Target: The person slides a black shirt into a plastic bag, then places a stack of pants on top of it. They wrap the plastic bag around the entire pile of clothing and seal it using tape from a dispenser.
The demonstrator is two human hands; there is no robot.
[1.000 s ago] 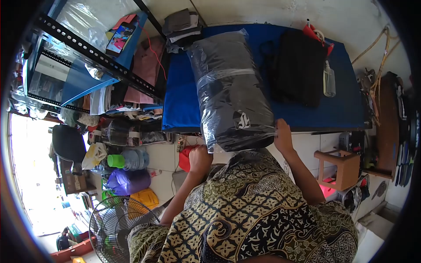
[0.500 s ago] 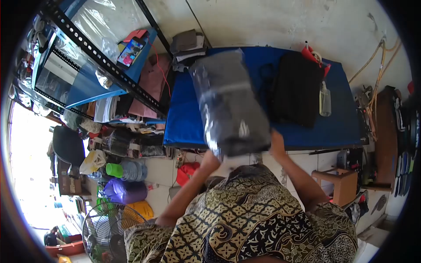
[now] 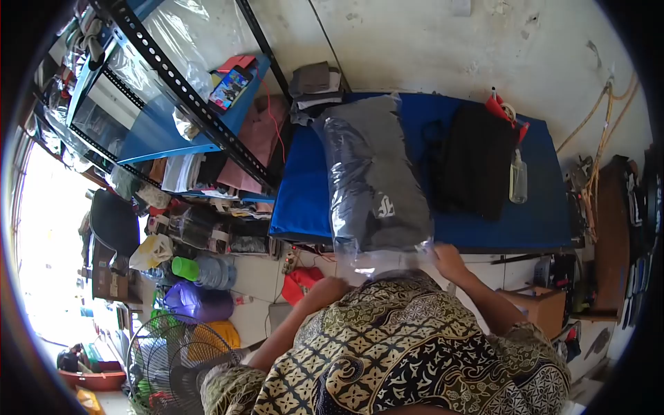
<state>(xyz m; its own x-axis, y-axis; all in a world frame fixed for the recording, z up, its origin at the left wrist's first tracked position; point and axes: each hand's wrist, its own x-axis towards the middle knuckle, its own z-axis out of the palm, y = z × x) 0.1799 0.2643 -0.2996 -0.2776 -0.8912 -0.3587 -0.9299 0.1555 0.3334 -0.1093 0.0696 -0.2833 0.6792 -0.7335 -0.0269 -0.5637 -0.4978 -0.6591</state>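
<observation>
A folded dark grey garment [image 3: 384, 169] with a small white logo lies inside a clear plastic bag [image 3: 342, 187] on the blue table. The bag's near end hangs past the table edge towards my body. My left hand [image 3: 329, 292] is closed at the near left corner of the plastic. On the other side, my right hand [image 3: 449, 263] pinches the near right corner. To the right of the bag lies a folded black garment [image 3: 477, 162], with a clear bottle [image 3: 518, 180] next to it.
The blue table [image 3: 301, 200] stands against the wall. At left, a metal shelf [image 3: 166, 76] holds a phone [image 3: 230, 88] and folded clothes. A fan [image 3: 173, 360] and a purple bag [image 3: 197, 301] are on the floor at left; a brown stool [image 3: 539, 308] stands at right.
The bagged garment has come down from a tilted, raised position and lies flatter on the table. Both hands have drawn closer to my body, pulling the bag's near end out.
</observation>
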